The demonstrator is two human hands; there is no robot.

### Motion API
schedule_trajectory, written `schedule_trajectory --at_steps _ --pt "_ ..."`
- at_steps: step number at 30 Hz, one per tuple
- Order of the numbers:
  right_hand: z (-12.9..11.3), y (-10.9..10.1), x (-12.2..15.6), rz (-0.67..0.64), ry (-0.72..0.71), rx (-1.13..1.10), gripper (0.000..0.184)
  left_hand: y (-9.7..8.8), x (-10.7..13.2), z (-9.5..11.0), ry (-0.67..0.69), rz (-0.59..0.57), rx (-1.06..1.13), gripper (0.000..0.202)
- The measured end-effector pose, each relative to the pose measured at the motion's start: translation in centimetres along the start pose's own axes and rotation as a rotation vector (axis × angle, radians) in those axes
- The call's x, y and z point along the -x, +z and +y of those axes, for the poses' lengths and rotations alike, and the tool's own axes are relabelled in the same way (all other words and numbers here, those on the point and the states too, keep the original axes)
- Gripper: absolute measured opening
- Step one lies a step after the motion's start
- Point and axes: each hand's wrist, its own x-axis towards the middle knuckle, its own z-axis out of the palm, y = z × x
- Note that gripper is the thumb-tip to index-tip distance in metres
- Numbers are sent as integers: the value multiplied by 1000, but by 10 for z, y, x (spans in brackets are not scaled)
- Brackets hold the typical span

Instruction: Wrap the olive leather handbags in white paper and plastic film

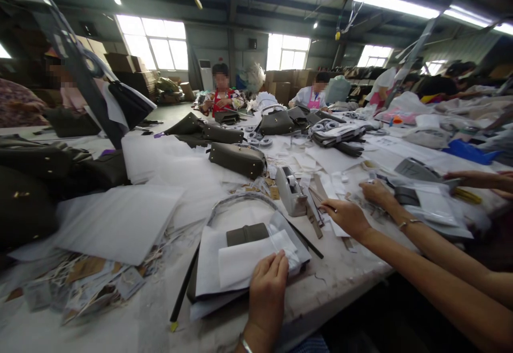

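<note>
Head view: worktable (300, 295); wrapped bag (210, 252) near, centre, white sheet (240, 265) atop. Left hand (270, 273) at sheet's right end, fingers together, can't tell if clamped; light, flat pressure should limit creasing. Right hand (348, 217) farther, right of tape dispenser (289, 193): fingers curled, grip unclear.

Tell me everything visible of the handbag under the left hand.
The dark olive, leather-looking handbag lies on the table, mostly under white sheets, with a panel exposed near its middle. Its wrapped handle arches at the far end. Dark strips show on either side; the left hand touches the sheets.
</note>
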Motion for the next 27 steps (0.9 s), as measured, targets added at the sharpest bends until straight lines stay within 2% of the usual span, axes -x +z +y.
schedule_trajectory --at_steps 2,6,8,11,18,23,27 --pt "-6 -18 8 -42 -203 113 19 -1 0 0 -5 -11 2 50" --pt "-34 -48 25 -143 -791 374 27 -4 0 1 -6 -25 11 44" --pt "-54 -52 30 -206 -918 388 26 -5 -1 2 -10 -32 15 41" --pt "-82 -40 28 -348 -972 359 29 -4 -1 3 -15 -29 14 36" --pt "-121 18 -7 -671 -977 415 23 -3 -1 3 0 14 7 26" --pt "-141 32 -24 -838 -990 555 16 -5 -2 4 -8 14 13 28" --pt "-150 38 -30 -894 -978 605 15 -7 -2 4 -4 0 -16 20"
